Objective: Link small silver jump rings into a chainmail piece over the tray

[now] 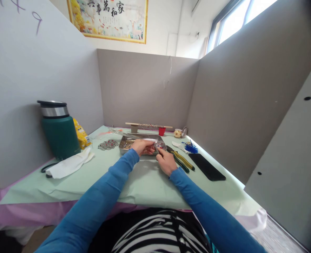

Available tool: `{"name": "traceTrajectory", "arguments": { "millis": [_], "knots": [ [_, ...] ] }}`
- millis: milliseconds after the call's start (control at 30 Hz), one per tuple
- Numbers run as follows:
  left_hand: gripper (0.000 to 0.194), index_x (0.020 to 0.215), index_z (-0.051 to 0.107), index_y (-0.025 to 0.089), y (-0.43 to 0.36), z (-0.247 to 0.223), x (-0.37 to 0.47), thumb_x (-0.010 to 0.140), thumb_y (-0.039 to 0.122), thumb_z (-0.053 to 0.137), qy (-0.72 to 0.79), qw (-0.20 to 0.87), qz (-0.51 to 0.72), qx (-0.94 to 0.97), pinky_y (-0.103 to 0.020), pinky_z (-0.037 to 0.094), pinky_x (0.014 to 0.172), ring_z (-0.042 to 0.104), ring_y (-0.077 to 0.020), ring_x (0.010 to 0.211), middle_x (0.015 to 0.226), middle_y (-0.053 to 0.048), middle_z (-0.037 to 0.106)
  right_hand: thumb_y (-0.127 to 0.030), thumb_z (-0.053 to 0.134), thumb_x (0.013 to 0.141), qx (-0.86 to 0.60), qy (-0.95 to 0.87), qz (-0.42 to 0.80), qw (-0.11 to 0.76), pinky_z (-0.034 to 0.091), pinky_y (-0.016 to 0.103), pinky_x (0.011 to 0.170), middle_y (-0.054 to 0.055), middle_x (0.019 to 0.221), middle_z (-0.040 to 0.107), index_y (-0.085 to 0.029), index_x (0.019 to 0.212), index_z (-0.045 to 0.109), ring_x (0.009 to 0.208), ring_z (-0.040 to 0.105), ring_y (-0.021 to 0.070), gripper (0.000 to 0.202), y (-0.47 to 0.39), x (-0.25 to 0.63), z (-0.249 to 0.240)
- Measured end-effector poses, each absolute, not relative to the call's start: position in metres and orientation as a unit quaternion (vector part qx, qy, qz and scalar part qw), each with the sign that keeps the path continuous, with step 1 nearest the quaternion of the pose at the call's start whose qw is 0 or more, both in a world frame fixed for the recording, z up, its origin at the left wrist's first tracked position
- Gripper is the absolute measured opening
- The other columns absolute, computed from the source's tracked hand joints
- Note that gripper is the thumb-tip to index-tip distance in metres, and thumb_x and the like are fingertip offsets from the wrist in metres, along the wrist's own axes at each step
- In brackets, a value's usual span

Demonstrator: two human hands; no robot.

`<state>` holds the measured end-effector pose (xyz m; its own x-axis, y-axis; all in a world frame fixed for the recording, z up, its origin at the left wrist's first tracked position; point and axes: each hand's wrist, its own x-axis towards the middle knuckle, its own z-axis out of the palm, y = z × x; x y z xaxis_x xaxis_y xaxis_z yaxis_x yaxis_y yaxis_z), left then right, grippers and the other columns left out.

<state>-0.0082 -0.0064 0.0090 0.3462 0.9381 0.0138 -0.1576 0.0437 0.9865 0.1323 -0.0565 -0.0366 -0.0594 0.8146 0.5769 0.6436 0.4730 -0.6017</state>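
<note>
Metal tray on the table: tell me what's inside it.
In the metal tray, small brownish pieces show at the left and pale pieces with some red at the right. The left hand hides much of the middle, so whatever lies behind it cannot be seen.

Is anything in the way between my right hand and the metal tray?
Your left hand is in front of the metal tray, just left of your right hand; nothing else visible blocks the way. The pliers lie off to the right.

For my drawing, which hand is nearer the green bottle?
Left: the left hand is right of the green bottle; the right hand is farther right, beside the pliers.
</note>
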Motion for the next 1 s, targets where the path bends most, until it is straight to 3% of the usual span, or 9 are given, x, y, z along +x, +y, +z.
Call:
{"name": "traceTrajectory", "arguments": {
  "millis": [600, 733, 900, 1000],
  "knots": [
    [0.01, 0.071, 0.061, 0.007, -0.007, 0.008, -0.005, 0.072, 0.017, 0.062, 0.381, 0.609, 0.445, 0.535, -0.023, 0.049, 0.049, 0.058, -0.0113, 0.048, 0.059, -0.007, 0.063, -0.023, 0.041, 0.072, -0.51, -0.705, 0.12, 0.478, 0.034, 0.024, 0.061, 0.001, 0.067, 0.061, -0.021, 0.089, 0.067, 0.061, 0.048, 0.0156, 0.031, -0.053, 0.13, -0.038],
    [0.013, 0.072, 0.061, 0.009, -0.004, 0.01, -0.011, 0.072, 0.021, 0.064, 0.385, 0.574, 0.446, 0.569, -0.021, 0.042, 0.041, 0.054, -0.0093, 0.043, 0.061, -0.005, 0.063, -0.025, 0.042, 0.072, -0.522, -0.675, 0.134, 0.504, 0.035, 0.024, 0.06, 0.0, 0.062, 0.058, -0.019, 0.086, 0.066, 0.06, 0.047, 0.0146, 0.028, -0.052, 0.134, -0.037],
    [0.017, 0.066, 0.063, 0.01, -0.008, 0.011, -0.013, 0.068, 0.027, 0.067, 0.387, 0.522, 0.345, 0.677, -0.02, 0.033, 0.035, 0.05, -0.0082, 0.037, 0.063, -0.006, 0.064, -0.04, 0.049, 0.073, -0.505, -0.6, 0.21, 0.584, 0.036, 0.024, 0.057, -0.001, 0.057, 0.054, -0.014, 0.079, 0.063, 0.056, 0.045, 0.0124, 0.03, -0.05, 0.138, -0.03],
    [0.018, 0.059, 0.062, 0.01, -0.014, 0.01, -0.009, 0.066, 0.027, 0.068, 0.363, 0.524, 0.275, 0.72, -0.02, 0.036, 0.036, 0.051, -0.0092, 0.039, 0.057, -0.005, 0.063, -0.041, 0.053, 0.071, -0.464, -0.598, 0.278, 0.591, 0.038, 0.024, 0.057, -0.001, 0.058, 0.055, -0.014, 0.076, 0.061, 0.056, 0.046, 0.0119, 0.029, -0.05, 0.137, -0.028]
  ]
}}
